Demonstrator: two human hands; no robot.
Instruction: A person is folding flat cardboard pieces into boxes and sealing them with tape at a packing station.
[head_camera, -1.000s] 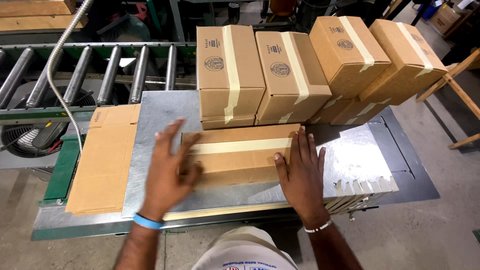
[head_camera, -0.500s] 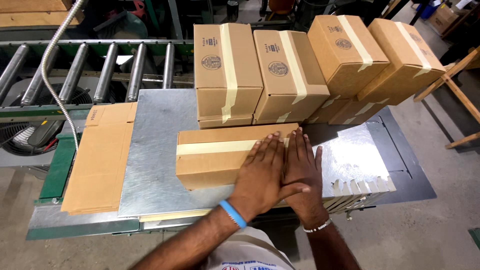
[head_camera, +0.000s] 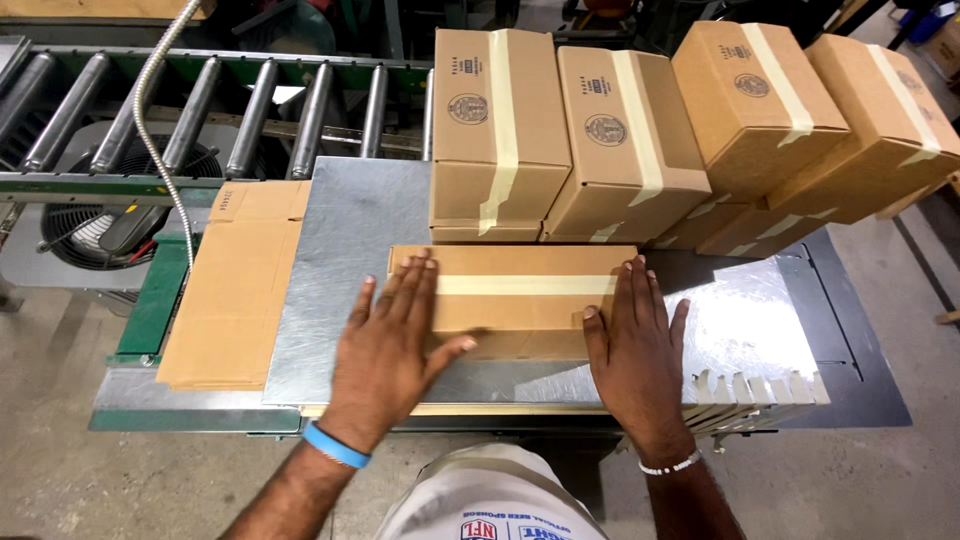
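**Taped carton under both hands, metal bench**

Left hand (head_camera: 392, 345): flat, fingers spread, palm down on the left part of the low carton (head_camera: 512, 300); thumb out toward its near face. Nothing gripped. Blue band at the wrist.

Right hand (head_camera: 637, 345): flat, fingers straight, pressed at the carton's right end, with the palm over the bench plate. Nothing gripped. Pale beaded band at the wrist.

Low carton: brown cardboard, flaps closed, lying flat at the middle of the metal bench (head_camera: 345, 290), long side across. One strip of tan tape (head_camera: 525, 285) runs along its top seam from end to end. Judged state: top seam sealed; whether the underside is taped cannot be told. The carton is not yet among the finished row.

Finished cartons (head_camera: 500, 130): four taller sealed boxes, each with a tan tape strip, ranged along the bench's far edge and off toward the far right corner; the two at the right sit tilted on lower boxes. The nearest one stands just behind the low carton, close or touching; I cannot tell which.

Flat blanks (head_camera: 235, 295): a stack of unfolded cardboard at the bench's left edge, unassembled, so more boxes appear left to make.

Roller conveyor (head_camera: 210, 105): beyond the far left corner, bare rollers, a flexible metal hose (head_camera: 160, 130) draped over it.

Fan (head_camera: 90, 225): below the conveyor, left.
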